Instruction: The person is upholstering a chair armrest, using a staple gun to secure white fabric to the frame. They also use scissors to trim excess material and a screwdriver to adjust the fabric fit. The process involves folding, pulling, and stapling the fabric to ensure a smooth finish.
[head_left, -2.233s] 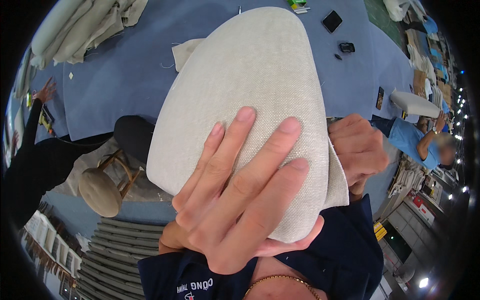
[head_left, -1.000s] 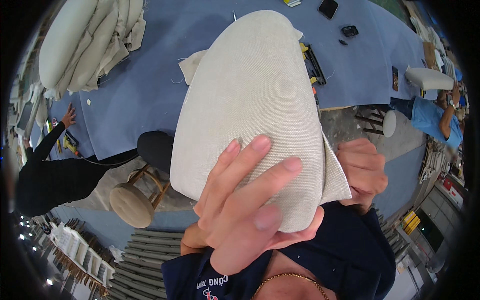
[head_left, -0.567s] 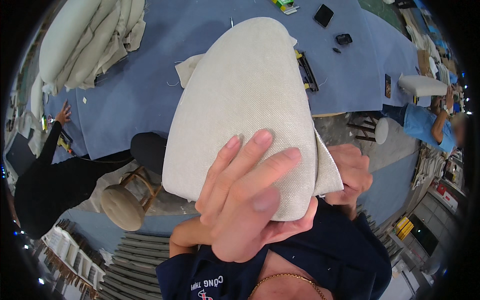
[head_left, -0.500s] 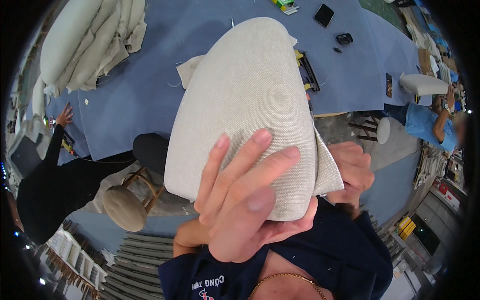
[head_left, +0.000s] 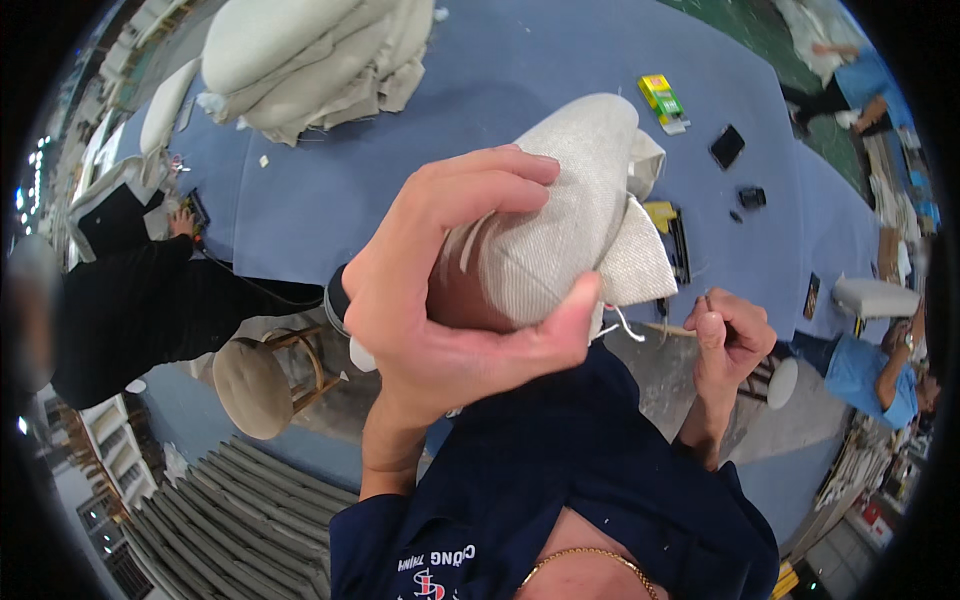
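desk: wide blue cloth-covered desk point(head_left: 520, 90), heaped beige fabric point(head_left: 300, 55) at far edge
left hand point(head_left: 440, 290): fingers clamped around grey woven fabric cover point(head_left: 560, 220), raised above desk
right hand point(head_left: 735, 340): fingers pinched shut on thin needle-like tool point(head_left: 708, 300)

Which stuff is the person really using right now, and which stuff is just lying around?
In use:
- cushion, gripped by the left hand
- thin tool, maybe a needle, pinched in the right hand
- thread hanging from the cushion

Lying about:
- fabric pile
- yellow-green box
- phone
- stool
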